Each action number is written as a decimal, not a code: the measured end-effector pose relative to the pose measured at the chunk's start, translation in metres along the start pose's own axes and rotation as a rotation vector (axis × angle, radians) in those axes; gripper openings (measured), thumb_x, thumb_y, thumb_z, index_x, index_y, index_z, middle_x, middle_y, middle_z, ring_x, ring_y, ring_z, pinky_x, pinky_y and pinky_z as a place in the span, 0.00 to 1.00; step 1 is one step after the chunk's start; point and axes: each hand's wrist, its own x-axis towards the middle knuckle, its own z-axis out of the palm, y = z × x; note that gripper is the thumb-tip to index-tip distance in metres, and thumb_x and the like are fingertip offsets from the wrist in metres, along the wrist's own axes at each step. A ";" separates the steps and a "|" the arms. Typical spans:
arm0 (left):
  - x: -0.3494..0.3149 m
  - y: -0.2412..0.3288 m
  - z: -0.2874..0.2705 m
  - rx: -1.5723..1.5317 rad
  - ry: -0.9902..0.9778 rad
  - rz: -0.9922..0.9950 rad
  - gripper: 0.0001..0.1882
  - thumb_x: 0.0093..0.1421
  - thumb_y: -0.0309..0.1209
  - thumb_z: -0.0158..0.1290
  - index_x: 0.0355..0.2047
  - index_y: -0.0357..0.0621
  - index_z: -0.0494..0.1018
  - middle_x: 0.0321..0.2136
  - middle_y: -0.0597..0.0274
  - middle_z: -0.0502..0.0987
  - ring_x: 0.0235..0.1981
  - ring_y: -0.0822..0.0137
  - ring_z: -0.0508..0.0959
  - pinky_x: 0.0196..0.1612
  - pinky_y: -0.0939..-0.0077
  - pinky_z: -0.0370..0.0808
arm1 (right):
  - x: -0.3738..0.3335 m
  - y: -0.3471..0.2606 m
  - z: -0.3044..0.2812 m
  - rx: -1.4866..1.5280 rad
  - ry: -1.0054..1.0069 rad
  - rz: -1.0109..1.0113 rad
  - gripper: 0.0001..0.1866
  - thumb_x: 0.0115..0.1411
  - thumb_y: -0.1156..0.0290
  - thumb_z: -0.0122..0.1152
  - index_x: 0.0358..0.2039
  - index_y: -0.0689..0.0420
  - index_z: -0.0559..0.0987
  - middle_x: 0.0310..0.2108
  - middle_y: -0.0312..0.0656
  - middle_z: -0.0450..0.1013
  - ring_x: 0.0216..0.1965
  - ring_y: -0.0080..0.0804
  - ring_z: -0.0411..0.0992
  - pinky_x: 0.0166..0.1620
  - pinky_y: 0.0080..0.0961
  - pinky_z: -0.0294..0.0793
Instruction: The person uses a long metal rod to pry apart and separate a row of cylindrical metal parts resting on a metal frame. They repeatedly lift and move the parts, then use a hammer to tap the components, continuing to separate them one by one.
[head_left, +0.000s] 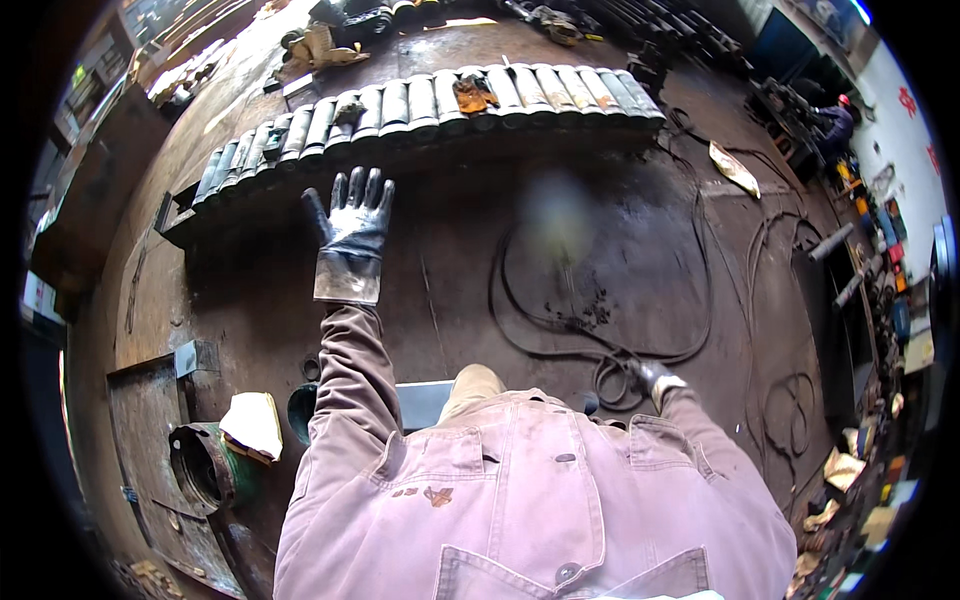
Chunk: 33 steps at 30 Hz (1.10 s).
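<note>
My left hand (355,228), in a black and grey work glove with a pale cuff, reaches forward with its fingers spread and nothing in it. Beyond its fingertips stands a long rack edge carrying a row of grey metal cylinders (395,103). Low beside my body on the right is my right hand (660,380), also gloved. Its dark fingers blend into a looped black cable (600,355) there, so I cannot make out whether they grip it. An orange-brown rag (474,95) and a dark cloth (349,112) lie on the cylinders.
At my left, a green, open-ended metal pipe piece (200,465) has cardboard (253,425) on it. More cable loops trail over the dark floor at right, near a pale scrap (734,168). A person (836,122) in a red helmet is at the far right. A pale blur hides some floor ahead.
</note>
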 end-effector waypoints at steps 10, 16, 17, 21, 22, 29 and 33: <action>0.255 0.049 -0.030 -0.157 -0.346 0.128 0.42 0.61 0.67 0.47 0.62 0.46 0.69 0.64 0.48 0.67 0.66 0.40 0.63 0.70 0.33 0.49 | 0.255 -0.405 0.050 0.236 -0.385 -0.520 0.14 0.67 0.58 0.60 0.38 0.56 0.84 0.32 0.34 0.80 0.31 0.25 0.76 0.37 0.23 0.75; 0.462 0.036 -0.045 0.142 -0.158 0.055 0.32 0.65 0.57 0.50 0.62 0.55 0.70 0.62 0.51 0.70 0.65 0.42 0.66 0.67 0.35 0.58 | 0.351 -0.447 0.009 0.145 -0.204 -0.059 0.19 0.64 0.51 0.64 0.37 0.55 0.84 0.31 0.37 0.81 0.29 0.30 0.77 0.35 0.28 0.76; 0.489 0.020 -0.024 0.085 -0.164 0.032 0.32 0.63 0.59 0.51 0.62 0.59 0.70 0.62 0.51 0.70 0.65 0.41 0.65 0.67 0.35 0.59 | 0.361 -0.438 -0.005 0.152 -0.143 -0.010 0.18 0.65 0.51 0.63 0.36 0.54 0.84 0.29 0.36 0.80 0.28 0.30 0.77 0.31 0.30 0.74; 0.582 -0.008 -0.020 -0.129 -0.283 -0.266 0.47 0.60 0.73 0.37 0.65 0.50 0.66 0.67 0.48 0.63 0.68 0.41 0.61 0.70 0.34 0.52 | 0.425 -0.356 -0.081 0.564 -0.652 0.177 0.21 0.65 0.50 0.60 0.40 0.56 0.83 0.31 0.38 0.79 0.30 0.30 0.75 0.34 0.28 0.72; 0.591 -0.017 -0.021 0.049 -0.051 -0.196 0.45 0.61 0.71 0.40 0.64 0.50 0.66 0.66 0.47 0.64 0.66 0.41 0.63 0.69 0.34 0.54 | 0.414 -0.356 -0.079 0.319 -0.549 0.192 0.23 0.65 0.47 0.57 0.43 0.55 0.82 0.35 0.39 0.80 0.35 0.32 0.75 0.38 0.30 0.72; 0.760 -0.085 -0.132 0.316 0.032 -0.490 0.29 0.70 0.48 0.47 0.66 0.50 0.63 0.63 0.53 0.69 0.65 0.51 0.67 0.66 0.46 0.63 | 0.511 -0.485 -0.180 -0.736 -0.053 0.064 0.33 0.62 0.40 0.54 0.55 0.53 0.79 0.55 0.49 0.76 0.58 0.45 0.72 0.60 0.36 0.69; 0.847 -0.133 -0.179 0.411 0.203 -0.620 0.32 0.69 0.53 0.46 0.66 0.50 0.63 0.64 0.53 0.68 0.63 0.51 0.69 0.66 0.49 0.64 | 0.636 -0.719 -0.223 -0.557 0.257 -0.041 0.43 0.49 0.53 0.76 0.62 0.61 0.71 0.57 0.55 0.73 0.58 0.47 0.72 0.61 0.32 0.71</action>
